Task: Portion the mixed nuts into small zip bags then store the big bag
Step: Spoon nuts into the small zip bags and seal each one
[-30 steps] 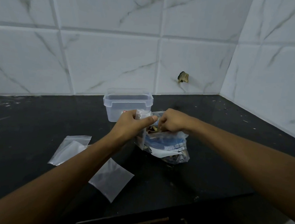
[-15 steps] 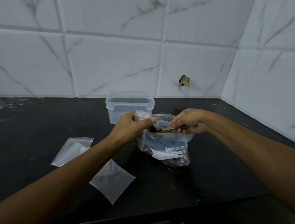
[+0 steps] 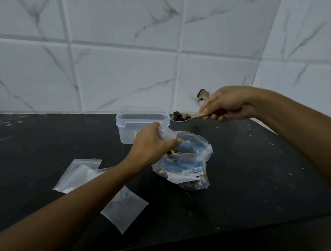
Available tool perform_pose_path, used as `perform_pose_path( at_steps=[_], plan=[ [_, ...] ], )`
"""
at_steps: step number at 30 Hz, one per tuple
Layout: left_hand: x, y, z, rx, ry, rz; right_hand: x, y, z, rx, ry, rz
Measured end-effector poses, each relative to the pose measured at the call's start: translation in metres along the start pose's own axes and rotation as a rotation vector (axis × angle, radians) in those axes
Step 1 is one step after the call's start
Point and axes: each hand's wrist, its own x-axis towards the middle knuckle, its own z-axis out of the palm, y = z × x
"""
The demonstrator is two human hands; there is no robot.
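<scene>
The big clear bag of mixed nuts (image 3: 185,164), with a blue and white label, stands open on the black counter (image 3: 253,176). My left hand (image 3: 150,145) pinches the bag's top left rim and a small clear bag against it. My right hand (image 3: 228,103) holds a wooden spoon (image 3: 184,117) above and behind the bag, its bowl heaped with dark and pale nuts. Two small empty zip bags (image 3: 77,172) lie overlapped at the left, and a third small zip bag (image 3: 124,209) lies under my left forearm.
A clear plastic container (image 3: 142,122) stands open behind the big bag, close to the spoon. White marble-look tiles form the back wall and the right wall. Crumbs speckle the counter at the right. The counter's front edge runs along the bottom.
My right hand has lifted the spoon out of the big bag, up and to the right, loaded with nuts. My left hand has kept its grip on the bag's rim.
</scene>
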Motion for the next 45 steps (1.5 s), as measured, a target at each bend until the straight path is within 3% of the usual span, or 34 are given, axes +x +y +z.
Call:
perform_pose_path(
  at_steps=[9,13,17,20,23,29,31,33,35,37,39,40,45],
  plan=[
    [0.003,0.007,0.01,0.009,0.018,0.003,-0.014,-0.037,0.046,-0.718,0.133,-0.216],
    [0.005,0.005,0.009,-0.004,0.045,-0.026,-0.025,-0.04,0.073,-1.169,0.344,-0.532],
    [0.008,0.0,0.007,-0.092,0.058,-0.068,-0.049,-0.044,0.084,-1.444,0.413,-0.773],
    [0.009,-0.005,0.004,-0.21,0.076,-0.075,-0.057,-0.041,0.073,-1.32,0.552,-0.753],
    [0.01,-0.006,0.0,-0.3,0.071,-0.092,-0.039,-0.019,0.05,-1.058,0.644,-0.519],
    [0.01,0.001,-0.006,-0.364,0.094,-0.056,-0.01,0.048,0.067,-0.753,0.243,-0.058],
    [0.008,0.006,-0.005,-0.37,0.096,-0.031,-0.002,0.06,0.078,-0.754,0.232,-0.045],
    [0.006,0.009,-0.004,-0.352,0.112,-0.012,0.003,0.064,0.082,-0.891,0.316,-0.075],
    [0.005,0.011,-0.003,-0.327,0.127,0.01,0.0,0.053,0.082,-0.869,0.42,-0.164],
    [0.004,0.013,-0.002,-0.315,0.149,0.03,-0.009,0.03,0.079,-0.484,0.405,-0.267],
    [0.004,0.015,-0.001,-0.304,0.175,0.051,-0.022,0.005,0.081,-0.014,0.303,-0.277],
    [0.004,0.015,0.0,-0.304,0.181,0.056,-0.027,-0.004,0.083,0.097,0.261,-0.26],
    [0.004,0.013,0.001,-0.302,0.195,0.044,-0.03,-0.012,0.098,-0.141,0.292,-0.28]
  ],
)
